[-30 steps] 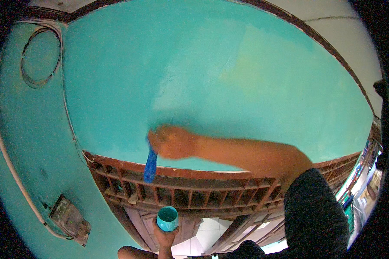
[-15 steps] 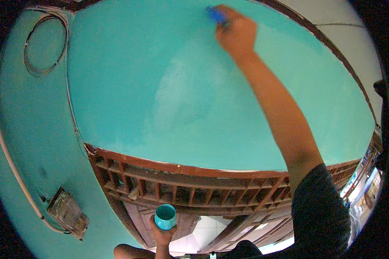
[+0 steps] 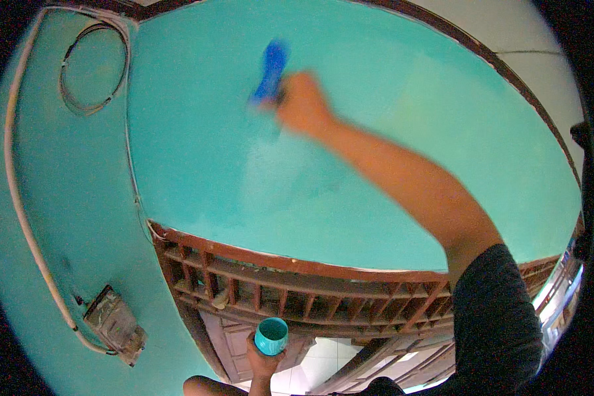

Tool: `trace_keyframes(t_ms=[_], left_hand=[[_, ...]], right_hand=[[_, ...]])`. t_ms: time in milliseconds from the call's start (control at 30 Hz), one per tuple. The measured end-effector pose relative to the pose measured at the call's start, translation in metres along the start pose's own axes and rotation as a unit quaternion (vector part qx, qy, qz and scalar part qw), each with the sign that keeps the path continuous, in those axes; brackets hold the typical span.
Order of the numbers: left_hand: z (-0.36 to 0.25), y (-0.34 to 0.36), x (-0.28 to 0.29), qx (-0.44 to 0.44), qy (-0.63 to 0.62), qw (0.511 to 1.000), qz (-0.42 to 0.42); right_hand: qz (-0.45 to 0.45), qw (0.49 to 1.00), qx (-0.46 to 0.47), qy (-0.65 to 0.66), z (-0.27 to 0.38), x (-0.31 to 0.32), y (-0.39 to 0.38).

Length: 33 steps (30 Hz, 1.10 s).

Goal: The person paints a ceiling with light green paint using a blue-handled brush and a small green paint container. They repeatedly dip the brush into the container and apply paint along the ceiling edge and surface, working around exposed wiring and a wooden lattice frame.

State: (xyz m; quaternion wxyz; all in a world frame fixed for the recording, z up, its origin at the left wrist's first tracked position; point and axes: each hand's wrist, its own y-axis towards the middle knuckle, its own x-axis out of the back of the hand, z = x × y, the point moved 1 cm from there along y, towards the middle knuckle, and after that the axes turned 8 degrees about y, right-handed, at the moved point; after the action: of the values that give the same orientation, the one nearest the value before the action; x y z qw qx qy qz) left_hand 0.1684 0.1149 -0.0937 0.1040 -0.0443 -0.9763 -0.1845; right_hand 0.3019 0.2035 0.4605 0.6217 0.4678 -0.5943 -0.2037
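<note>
My right hand (image 3: 303, 105) is raised to the turquoise wall (image 3: 198, 132), its fingers closed on a blue paintbrush (image 3: 272, 66). Motion smears the brush, and its bristles cannot be made out clearly. Below and to the right of the brush, a paler, whitish patch shows on the wall. Low in the view, my left hand (image 3: 265, 362) is wrapped round a small turquoise cup (image 3: 271, 343), held upright with its mouth facing up. Inside the cup is a darker turquoise; how full it is cannot be told.
A brown wooden lattice (image 3: 297, 300) runs under the wall panel. On the left wall are a coiled cable (image 3: 64, 82), a pale pipe (image 3: 21, 211) and a dirty electrical box (image 3: 115, 323). Dark brown trim (image 3: 534, 99) edges the panel on the upper right.
My right hand has swept down and left across the wall with the paintbrush. The left hand still holds the cup; the whole view has shifted slightly.
</note>
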Motion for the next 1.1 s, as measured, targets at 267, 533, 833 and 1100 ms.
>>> trace_keyframes(t_ms=[267,533,833,1100], left_hand=[[0.005,0.006,0.003,0.035,0.015,0.999,-0.018],[0.013,0.011,-0.015,-0.034,-0.049,0.998,0.003],[0.013,-0.002,-0.013,-0.025,-0.019,0.999,0.017],[0.006,0.004,-0.019,-0.069,-0.020,0.997,-0.010]], right_hand=[[-0.181,0.916,0.248,-0.258,-0.029,0.040,0.044],[0.085,0.943,0.319,0.047,0.028,-0.104,-0.151],[-0.442,0.847,0.148,-0.256,-0.090,0.164,0.005],[0.160,0.922,0.317,-0.155,-0.012,-0.024,-0.144]])
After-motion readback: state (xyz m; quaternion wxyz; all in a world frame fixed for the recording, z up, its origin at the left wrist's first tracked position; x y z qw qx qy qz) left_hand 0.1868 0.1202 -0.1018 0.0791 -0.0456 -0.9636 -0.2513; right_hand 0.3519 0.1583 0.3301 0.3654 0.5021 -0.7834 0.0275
